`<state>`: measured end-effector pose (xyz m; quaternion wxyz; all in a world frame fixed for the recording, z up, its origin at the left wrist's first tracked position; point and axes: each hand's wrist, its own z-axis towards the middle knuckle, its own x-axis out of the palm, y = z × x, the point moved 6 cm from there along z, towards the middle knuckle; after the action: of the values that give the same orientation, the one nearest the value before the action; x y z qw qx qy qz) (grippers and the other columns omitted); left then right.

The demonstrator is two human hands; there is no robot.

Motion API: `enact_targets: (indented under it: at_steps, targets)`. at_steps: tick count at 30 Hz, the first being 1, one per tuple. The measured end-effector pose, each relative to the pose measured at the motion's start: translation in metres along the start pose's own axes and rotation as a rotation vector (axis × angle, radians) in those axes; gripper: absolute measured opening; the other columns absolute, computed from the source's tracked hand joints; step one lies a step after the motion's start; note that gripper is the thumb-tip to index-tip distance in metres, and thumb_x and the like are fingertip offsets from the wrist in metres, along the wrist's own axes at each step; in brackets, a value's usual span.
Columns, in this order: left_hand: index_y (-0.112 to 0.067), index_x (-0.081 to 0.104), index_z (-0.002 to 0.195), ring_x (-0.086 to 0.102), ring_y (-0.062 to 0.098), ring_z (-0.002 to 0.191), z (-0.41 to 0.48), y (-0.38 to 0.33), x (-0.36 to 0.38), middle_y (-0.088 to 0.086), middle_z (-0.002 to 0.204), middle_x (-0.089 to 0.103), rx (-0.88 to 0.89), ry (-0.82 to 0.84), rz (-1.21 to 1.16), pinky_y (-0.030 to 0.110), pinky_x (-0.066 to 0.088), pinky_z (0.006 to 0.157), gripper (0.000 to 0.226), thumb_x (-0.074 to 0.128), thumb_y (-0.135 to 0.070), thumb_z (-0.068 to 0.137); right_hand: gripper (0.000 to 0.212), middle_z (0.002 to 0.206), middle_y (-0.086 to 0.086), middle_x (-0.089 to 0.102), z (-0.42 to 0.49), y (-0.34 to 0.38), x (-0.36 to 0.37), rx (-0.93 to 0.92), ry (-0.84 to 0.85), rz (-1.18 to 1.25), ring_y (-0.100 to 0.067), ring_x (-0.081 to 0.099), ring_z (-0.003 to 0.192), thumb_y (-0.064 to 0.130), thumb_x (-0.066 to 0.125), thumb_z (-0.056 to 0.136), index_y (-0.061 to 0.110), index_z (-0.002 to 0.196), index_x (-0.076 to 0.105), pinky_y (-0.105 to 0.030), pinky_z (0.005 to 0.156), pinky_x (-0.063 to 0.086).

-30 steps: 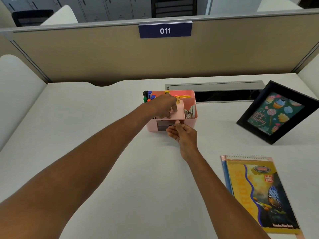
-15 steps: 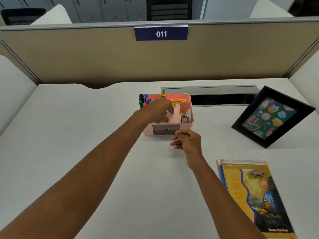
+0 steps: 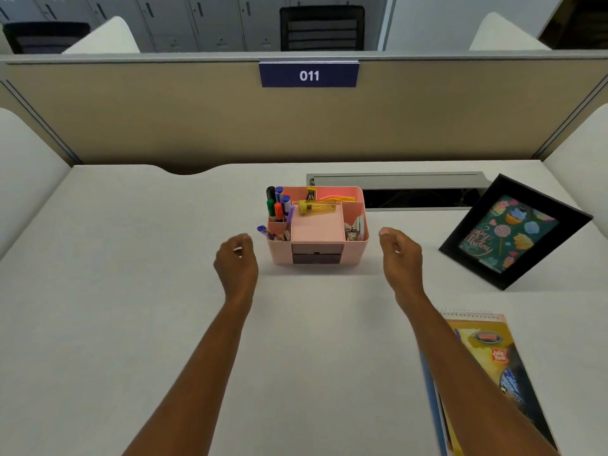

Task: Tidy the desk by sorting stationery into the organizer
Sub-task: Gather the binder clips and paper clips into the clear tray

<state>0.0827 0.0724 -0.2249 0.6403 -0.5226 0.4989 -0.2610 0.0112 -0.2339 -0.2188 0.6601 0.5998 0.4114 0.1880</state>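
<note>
Beige partition (image 3: 164, 120), numbered 011, backs the white desk (image 3: 131, 307) I am viewing through the head camera. The pink organizer (image 3: 357, 251) stands at desk centre, just short of the grey cable tray (image 3: 394, 178).

Contents noted:
- Markers and pens (image 3: 278, 204) stand upright in the left compartments, and one blue pen leans out over the left wall.
- A yellow stapler (image 3: 317, 207), as best I can tell, lies across the divider behind the middle bay.
- Metal clips (image 3: 353, 229) sit in the right bay.
- The front drawer (image 3: 316, 253) looks pushed flush.

Sorting by kind appears deliberate: long items stand where tall cells support them, and small ones sit low.

The left hand (image 3: 236, 258) hovers just beside the organizer's left wall and the right hand (image 3: 399, 255) near its right wall. Neither touches it. Both have fingers loosely curled and hold nothing that I can make out. In my judgement, their flanking position suggests readiness to grasp and square up the box.

I see no loose stationery on the desk. A spiral notebook (image 3: 493, 366) lies at front right, partly hidden by the right forearm. A tilted picture frame (image 3: 513, 232) stands beyond it. I judge the task near complete.
</note>
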Motion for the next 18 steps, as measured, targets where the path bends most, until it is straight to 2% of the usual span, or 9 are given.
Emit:
enact_targets:
  at_steps: [2, 4, 6, 9, 12, 15, 18]
  targets:
    - [-0.008, 0.067, 0.109, 0.062, 0.020, 0.096, -0.002, 0.007, 0.008, 0.008, 0.108, 0.068, -0.067, 0.030, -0.017, 0.034, 0.049, 0.088, 0.027, 0.052, -0.026, 0.095, 0.032, 0.124, -0.004, 0.064, 0.001, 0.000, 0.007, 0.008, 0.064, -0.024, -0.017, 0.057, 0.113, 0.028, 0.050, 0.099, 0.010, 0.121, 0.064, -0.015, 0.085, 0.045]
    - [-0.013, 0.067, 0.099, 0.059, 0.017, 0.084, -0.005, 0.009, 0.015, 0.006, 0.093, 0.067, -0.124, 0.064, -0.048, 0.031, 0.046, 0.082, 0.023, 0.050, -0.028, 0.096, 0.029, 0.117, -0.002, 0.067, -0.001, 0.000, 0.014, -0.002, 0.125, -0.034, -0.014, 0.059, 0.105, 0.028, 0.046, 0.100, 0.013, 0.116, 0.066, -0.003, 0.065, 0.044]
    - [-0.015, 0.065, 0.094, 0.057, 0.013, 0.077, -0.007, 0.010, 0.024, 0.003, 0.086, 0.067, -0.133, 0.114, -0.056, 0.032, 0.047, 0.080, 0.022, 0.049, -0.030, 0.097, 0.030, 0.112, 0.000, 0.067, -0.003, -0.001, 0.019, -0.011, 0.166, -0.024, -0.013, 0.059, 0.099, 0.028, 0.045, 0.101, 0.015, 0.116, 0.066, -0.001, 0.055, 0.043]
    - [-0.010, 0.070, 0.104, 0.058, 0.013, 0.078, -0.009, 0.013, 0.032, 0.007, 0.102, 0.070, -0.093, 0.158, -0.022, 0.033, 0.050, 0.078, 0.030, 0.048, -0.031, 0.097, 0.033, 0.113, 0.002, 0.065, -0.004, -0.001, 0.022, -0.011, 0.179, -0.007, -0.013, 0.057, 0.099, 0.031, 0.044, 0.100, 0.017, 0.124, 0.062, -0.006, 0.054, 0.045]
    - [-0.009, 0.071, 0.103, 0.055, 0.009, 0.068, -0.007, 0.016, 0.032, 0.008, 0.102, 0.071, -0.077, 0.150, 0.002, 0.031, 0.047, 0.071, 0.030, 0.051, -0.030, 0.096, 0.034, 0.120, 0.000, 0.065, 0.000, -0.004, 0.022, -0.018, 0.178, -0.015, -0.017, 0.058, 0.106, 0.030, 0.045, 0.100, 0.018, 0.128, 0.060, -0.010, 0.062, 0.046]
    - [-0.007, 0.071, 0.103, 0.058, 0.018, 0.073, -0.008, 0.018, 0.030, 0.011, 0.104, 0.071, -0.078, 0.153, 0.029, 0.030, 0.048, 0.072, 0.028, 0.054, -0.027, 0.094, 0.032, 0.121, -0.001, 0.065, 0.001, -0.005, 0.022, -0.023, 0.180, -0.025, -0.015, 0.058, 0.103, 0.028, 0.046, 0.100, 0.019, 0.128, 0.060, -0.008, 0.056, 0.047]
    - [-0.007, 0.070, 0.105, 0.060, 0.020, 0.077, -0.010, 0.020, 0.030, 0.011, 0.108, 0.070, -0.063, 0.167, 0.044, 0.026, 0.047, 0.071, 0.027, 0.056, -0.026, 0.094, 0.033, 0.123, -0.002, 0.065, 0.002, -0.006, 0.023, -0.025, 0.180, -0.032, -0.016, 0.058, 0.103, 0.029, 0.046, 0.100, 0.019, 0.129, 0.059, -0.009, 0.060, 0.048]
